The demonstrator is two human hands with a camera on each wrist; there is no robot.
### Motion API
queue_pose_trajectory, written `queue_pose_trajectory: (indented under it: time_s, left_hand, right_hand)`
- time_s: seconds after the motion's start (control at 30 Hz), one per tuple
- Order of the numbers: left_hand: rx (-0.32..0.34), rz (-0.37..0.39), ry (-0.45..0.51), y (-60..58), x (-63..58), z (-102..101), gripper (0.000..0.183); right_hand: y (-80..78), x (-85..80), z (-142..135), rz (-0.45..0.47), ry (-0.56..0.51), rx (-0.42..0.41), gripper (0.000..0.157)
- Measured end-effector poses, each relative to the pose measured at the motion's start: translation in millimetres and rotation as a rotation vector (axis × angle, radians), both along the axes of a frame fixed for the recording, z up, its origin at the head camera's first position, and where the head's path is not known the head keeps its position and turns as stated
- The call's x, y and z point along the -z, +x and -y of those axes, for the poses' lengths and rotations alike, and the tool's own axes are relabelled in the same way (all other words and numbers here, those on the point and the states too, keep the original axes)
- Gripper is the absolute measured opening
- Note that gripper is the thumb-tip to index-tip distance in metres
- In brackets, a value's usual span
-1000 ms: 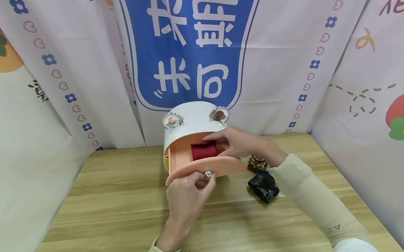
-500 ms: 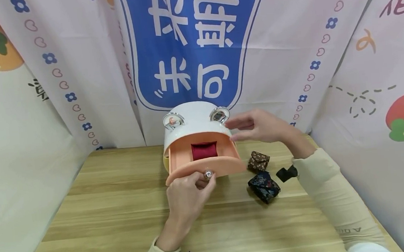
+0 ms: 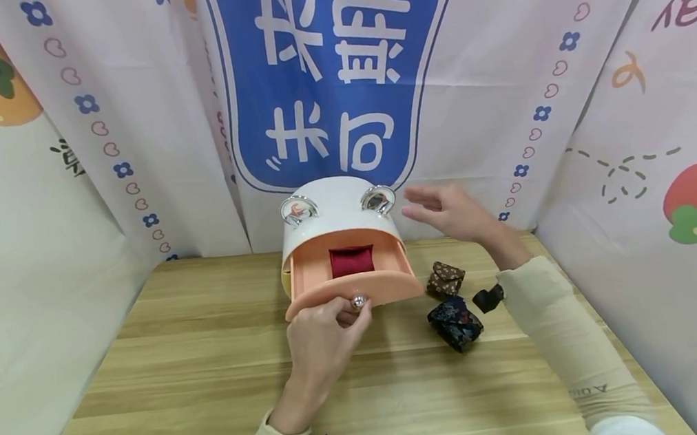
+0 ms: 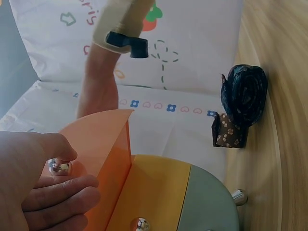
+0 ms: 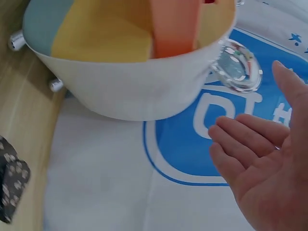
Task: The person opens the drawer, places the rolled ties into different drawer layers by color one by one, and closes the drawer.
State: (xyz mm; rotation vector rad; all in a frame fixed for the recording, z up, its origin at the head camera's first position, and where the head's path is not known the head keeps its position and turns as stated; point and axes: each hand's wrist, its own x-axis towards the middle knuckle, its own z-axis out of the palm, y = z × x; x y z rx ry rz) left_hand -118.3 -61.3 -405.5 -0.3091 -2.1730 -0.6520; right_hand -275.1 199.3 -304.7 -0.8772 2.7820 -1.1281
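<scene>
My left hand pinches the silver knob of a peach drawer, which is pulled out of a white rounded cabinet. Inside the drawer lies a rolled dark red necktie. My right hand is raised to the right of the cabinet, holding nothing, its fingers extended and thumb apart in the right wrist view. On the table right of the drawer sit two more rolled neckties, a brown flowered one and a larger dark patterned one. The dark one's spiral end shows in the left wrist view.
Two silver ring-shaped pieces stick up from the cabinet's top. Below the open drawer are yellow and grey-green drawer fronts. A printed cloth hangs close behind the cabinet, with cloth walls on both sides of the wooden table.
The right hand has left the red necktie in the drawer and moved up and to the right, out beside the cabinet. The left hand stays on the knob.
</scene>
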Motion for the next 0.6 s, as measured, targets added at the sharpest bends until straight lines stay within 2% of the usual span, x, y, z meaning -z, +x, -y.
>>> queue_pose_trajectory:
  time_s: [0.3, 0.47, 0.6]
  left_hand:
    - [-0.002, 0.01, 0.004, 1.2, 1.2, 0, 0.022]
    - [-0.003, 0.017, 0.008, 1.2, 1.3, 0, 0.022]
    - [-0.002, 0.016, 0.004, 0.4, 0.8, 1, 0.021]
  right_hand:
    - [-15.6, 40.2, 21, 0.072, -0.09, 0.068, 0.079]
    - [-22.1, 56.7, 34, 0.094, -0.181, 0.106, 0.076]
    - [-25.3, 63.8, 40, 0.101, -0.237, 0.124, 0.073]
